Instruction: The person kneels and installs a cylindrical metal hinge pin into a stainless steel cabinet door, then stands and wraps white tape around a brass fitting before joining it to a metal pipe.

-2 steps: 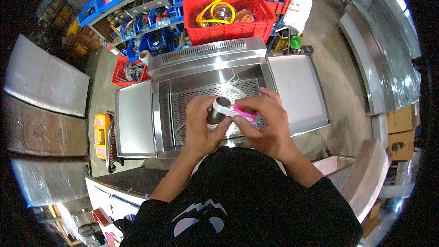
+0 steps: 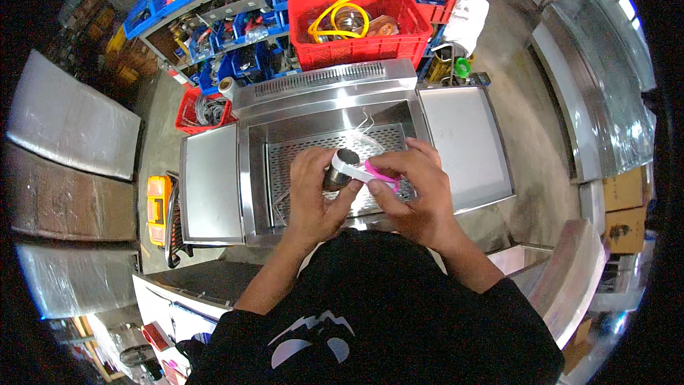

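Note:
My left hand (image 2: 313, 192) is closed around a short dark metal pipe piece (image 2: 332, 180), held with its round open end facing up. White thread seal tape (image 2: 354, 171) wraps the rim of the pipe and runs as a flat strip toward the right. There my right hand (image 2: 420, 189) pinches a pink tape spool (image 2: 382, 174) between thumb and fingers. Both hands are over a stainless steel basin unit (image 2: 320, 110), above its perforated bottom plate (image 2: 299, 144). Bent thin metal rods (image 2: 365, 121) show inside the basin.
Flat steel side panels (image 2: 214, 185) flank the basin. Behind it stand a red crate (image 2: 356, 53) with a yellow hose (image 2: 318, 26) and shelves of blue bins (image 2: 226, 71). An orange toolbox (image 2: 157, 207) is at the left. Wrapped panels (image 2: 78, 114) line the left side.

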The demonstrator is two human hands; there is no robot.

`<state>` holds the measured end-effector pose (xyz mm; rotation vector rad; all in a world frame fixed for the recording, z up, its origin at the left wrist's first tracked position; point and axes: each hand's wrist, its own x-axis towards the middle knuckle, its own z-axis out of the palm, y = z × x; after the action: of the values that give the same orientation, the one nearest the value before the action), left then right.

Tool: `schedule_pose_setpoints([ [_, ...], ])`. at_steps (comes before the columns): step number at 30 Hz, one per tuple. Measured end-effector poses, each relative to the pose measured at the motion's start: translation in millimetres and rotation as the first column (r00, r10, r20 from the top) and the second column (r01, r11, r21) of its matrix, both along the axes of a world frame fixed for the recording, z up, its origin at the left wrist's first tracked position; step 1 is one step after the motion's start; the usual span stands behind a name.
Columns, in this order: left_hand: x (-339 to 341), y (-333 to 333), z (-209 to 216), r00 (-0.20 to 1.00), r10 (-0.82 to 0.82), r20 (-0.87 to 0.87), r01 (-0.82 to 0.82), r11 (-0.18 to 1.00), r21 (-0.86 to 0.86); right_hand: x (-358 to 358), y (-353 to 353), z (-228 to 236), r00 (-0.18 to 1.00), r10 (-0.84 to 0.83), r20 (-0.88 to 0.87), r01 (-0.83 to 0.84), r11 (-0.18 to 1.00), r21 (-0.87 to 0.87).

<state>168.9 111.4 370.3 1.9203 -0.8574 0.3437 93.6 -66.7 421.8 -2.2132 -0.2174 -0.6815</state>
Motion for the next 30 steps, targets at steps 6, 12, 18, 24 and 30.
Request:
schedule_pose_setpoints([
  [6, 5.3, 3.0, 6.2, 0.997, 0.054, -0.052, -0.05, 0.996, 0.076, -1.6, 0.7, -0.3, 1.0, -0.001, -0.013, 0.0, 1.0, -0.028],
  [12, -6.1, -5.0, -3.1, 0.941, -0.076, -0.328, 0.008, 0.979, -0.205, -2.3, 2.6, -1.9, 0.996, -0.078, 0.046, 0.08, 0.996, -0.042],
  [18, -16.1, -8.7, -10.4, 0.791, -0.284, -0.541, 0.013, 0.893, -0.45, -2.1, -1.6, 1.7, 0.99, -0.126, 0.063, 0.131, 0.988, -0.078],
  [24, -13.1, -16.1, -8.4, 0.69, -0.451, -0.566, -0.002, 0.781, -0.624, -0.2, -9.8, 5.1, 0.99, -0.119, 0.081, 0.125, 0.989, -0.077],
  [30, -11.4, -18.9, -3.7, 0.489, -0.652, -0.58, 0.006, 0.667, -0.745, 1.3, -12.5, 6.0, 0.991, -0.112, 0.069, 0.117, 0.989, -0.085],
])
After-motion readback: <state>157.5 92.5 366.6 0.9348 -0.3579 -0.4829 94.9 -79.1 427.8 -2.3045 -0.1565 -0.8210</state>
